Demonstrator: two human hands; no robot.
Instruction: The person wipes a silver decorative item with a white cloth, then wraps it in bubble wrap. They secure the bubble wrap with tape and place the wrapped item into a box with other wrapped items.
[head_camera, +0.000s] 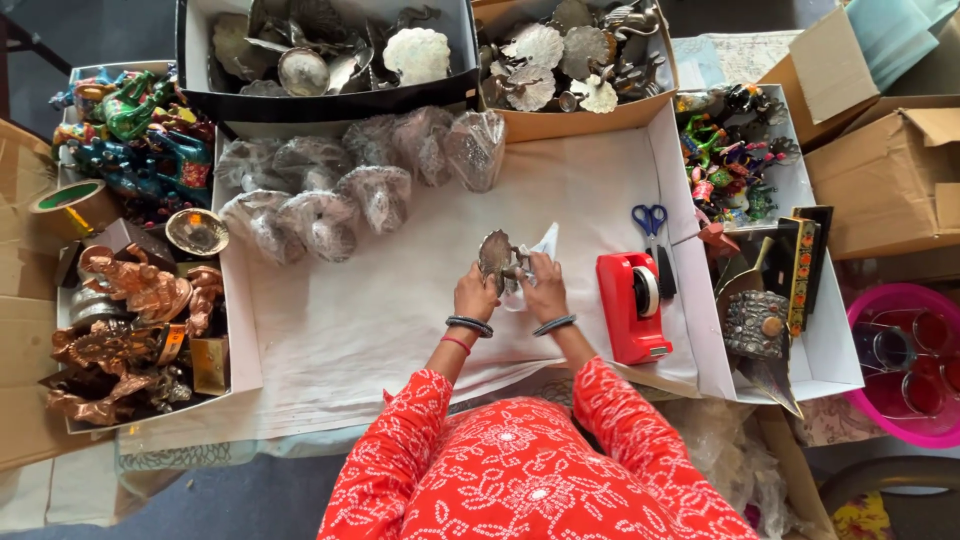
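Over a white paper-covered work surface (380, 310), my left hand (474, 296) grips a silver metal peacock figurine (494, 256) by its fan-shaped tail. My right hand (545, 288) holds a clear plastic bag (543, 243) against the figurine's other side. Both wrists wear dark bangles, and my sleeves are red with a white pattern. Several wrapped silver figurines (330, 215) lie in a heap at the far left of the surface.
A red tape dispenser (632, 305) and blue-handled scissors (651, 222) sit to the right. Boxes of unwrapped silver figurines (320, 50) stand at the back. Copper statues (130, 330) and colourful painted figurines (130, 130) fill the left; cardboard boxes (890, 170) and a pink tub (905, 360) the right.
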